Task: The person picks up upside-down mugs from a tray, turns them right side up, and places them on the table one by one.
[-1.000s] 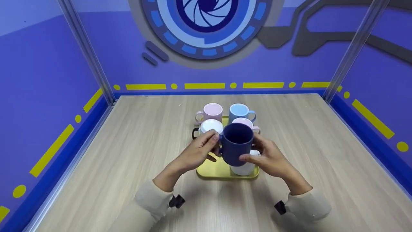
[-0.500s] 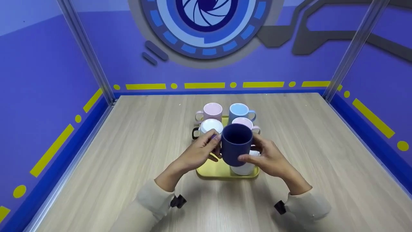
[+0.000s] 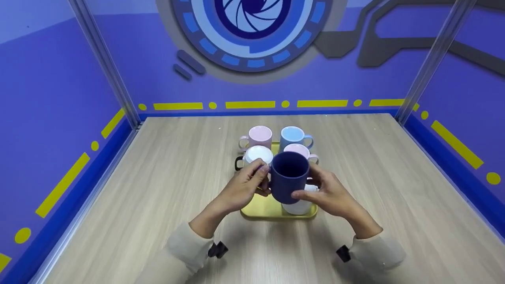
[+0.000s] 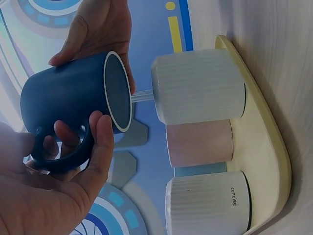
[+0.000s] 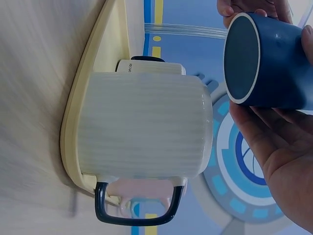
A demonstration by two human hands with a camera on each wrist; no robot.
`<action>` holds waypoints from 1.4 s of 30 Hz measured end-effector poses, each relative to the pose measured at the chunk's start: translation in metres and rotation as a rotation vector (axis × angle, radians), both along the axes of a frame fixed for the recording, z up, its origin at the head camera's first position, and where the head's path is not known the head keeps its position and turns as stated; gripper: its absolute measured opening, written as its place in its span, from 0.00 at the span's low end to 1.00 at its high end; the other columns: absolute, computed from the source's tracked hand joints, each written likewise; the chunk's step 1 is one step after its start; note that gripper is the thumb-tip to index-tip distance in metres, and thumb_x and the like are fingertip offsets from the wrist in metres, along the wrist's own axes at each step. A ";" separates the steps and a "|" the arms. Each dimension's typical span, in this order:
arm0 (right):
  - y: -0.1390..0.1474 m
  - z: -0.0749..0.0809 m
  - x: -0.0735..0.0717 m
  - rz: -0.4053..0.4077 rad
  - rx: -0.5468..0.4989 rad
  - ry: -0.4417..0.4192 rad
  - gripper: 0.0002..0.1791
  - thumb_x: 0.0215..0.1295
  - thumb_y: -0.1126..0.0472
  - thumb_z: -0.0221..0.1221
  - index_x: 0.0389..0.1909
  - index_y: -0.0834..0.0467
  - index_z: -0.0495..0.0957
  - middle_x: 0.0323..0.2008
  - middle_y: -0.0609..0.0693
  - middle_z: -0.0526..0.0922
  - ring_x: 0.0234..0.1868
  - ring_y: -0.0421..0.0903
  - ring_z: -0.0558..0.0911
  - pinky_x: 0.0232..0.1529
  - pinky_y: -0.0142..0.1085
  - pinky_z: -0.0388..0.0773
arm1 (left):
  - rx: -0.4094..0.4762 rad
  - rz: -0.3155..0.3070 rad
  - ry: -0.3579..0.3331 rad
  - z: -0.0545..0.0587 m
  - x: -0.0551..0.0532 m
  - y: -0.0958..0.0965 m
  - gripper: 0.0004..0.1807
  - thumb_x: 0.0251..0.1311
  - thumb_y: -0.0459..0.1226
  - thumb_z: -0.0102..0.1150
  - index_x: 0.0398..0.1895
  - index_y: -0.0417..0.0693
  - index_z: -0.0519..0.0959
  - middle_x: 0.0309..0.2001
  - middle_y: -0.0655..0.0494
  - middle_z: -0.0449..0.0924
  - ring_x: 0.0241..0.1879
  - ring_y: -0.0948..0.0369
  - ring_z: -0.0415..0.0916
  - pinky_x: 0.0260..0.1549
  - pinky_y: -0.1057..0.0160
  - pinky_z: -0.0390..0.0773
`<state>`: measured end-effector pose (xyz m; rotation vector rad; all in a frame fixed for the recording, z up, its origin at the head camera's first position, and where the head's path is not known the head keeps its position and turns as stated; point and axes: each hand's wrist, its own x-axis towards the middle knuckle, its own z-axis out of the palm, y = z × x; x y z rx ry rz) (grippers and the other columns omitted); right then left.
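Observation:
A navy blue mug (image 3: 289, 188) is held up in front of me, above the near part of a yellow tray (image 3: 261, 213). My left hand (image 3: 240, 191) grips its handle, which shows best in the left wrist view as a dark loop (image 4: 63, 164) with fingers through and around it. On the other side, my right hand (image 3: 333, 194) holds the mug's body, thumb on the near face and fingers behind. The mug's base faces the wrist cameras. A ribbed white mug (image 5: 146, 125) with a black handle stands on the tray just beneath, partly covered in the head view.
Farther back on the tray stand another white mug (image 3: 258, 153) with a black handle, two pink mugs, one (image 3: 260, 136) at the back left and one (image 3: 296, 150) at right, and a light blue mug (image 3: 292, 136). Blue panels (image 3: 256, 90) wall in the wooden table (image 3: 177, 169).
The navy mug has shifted very slightly left. My left hand's lower fingers have curled in closer to the handle. My right hand keeps its hold, and the tray's mugs stay put.

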<state>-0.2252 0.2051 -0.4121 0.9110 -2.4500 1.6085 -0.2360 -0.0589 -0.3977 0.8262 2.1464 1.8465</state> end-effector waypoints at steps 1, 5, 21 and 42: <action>0.000 0.000 0.000 0.006 -0.003 -0.001 0.41 0.59 0.64 0.74 0.73 0.57 0.69 0.61 0.54 0.82 0.60 0.45 0.83 0.60 0.35 0.81 | 0.000 0.000 0.008 0.000 0.000 -0.001 0.21 0.84 0.44 0.39 0.47 0.30 0.68 0.33 0.46 0.74 0.35 0.56 0.80 0.45 0.43 0.88; 0.002 -0.001 -0.001 0.030 -0.006 -0.010 0.43 0.59 0.65 0.74 0.74 0.58 0.67 0.63 0.55 0.81 0.62 0.45 0.82 0.61 0.36 0.81 | 0.006 -0.002 0.020 -0.001 0.001 -0.003 0.21 0.84 0.44 0.38 0.47 0.31 0.69 0.34 0.46 0.74 0.36 0.56 0.80 0.44 0.47 0.88; 0.028 -0.005 -0.003 -0.054 0.105 0.013 0.40 0.55 0.59 0.78 0.69 0.51 0.74 0.64 0.47 0.81 0.67 0.48 0.79 0.69 0.55 0.74 | 0.025 0.016 0.019 0.000 0.000 -0.009 0.19 0.83 0.43 0.40 0.48 0.33 0.70 0.34 0.47 0.74 0.37 0.55 0.81 0.43 0.48 0.88; 0.061 -0.025 -0.020 -0.133 0.222 -0.118 0.45 0.51 0.54 0.80 0.70 0.57 0.72 0.67 0.54 0.79 0.69 0.60 0.76 0.67 0.61 0.73 | 0.031 -0.006 -0.003 -0.004 -0.002 -0.010 0.20 0.83 0.41 0.40 0.46 0.27 0.68 0.32 0.50 0.71 0.35 0.55 0.82 0.45 0.42 0.87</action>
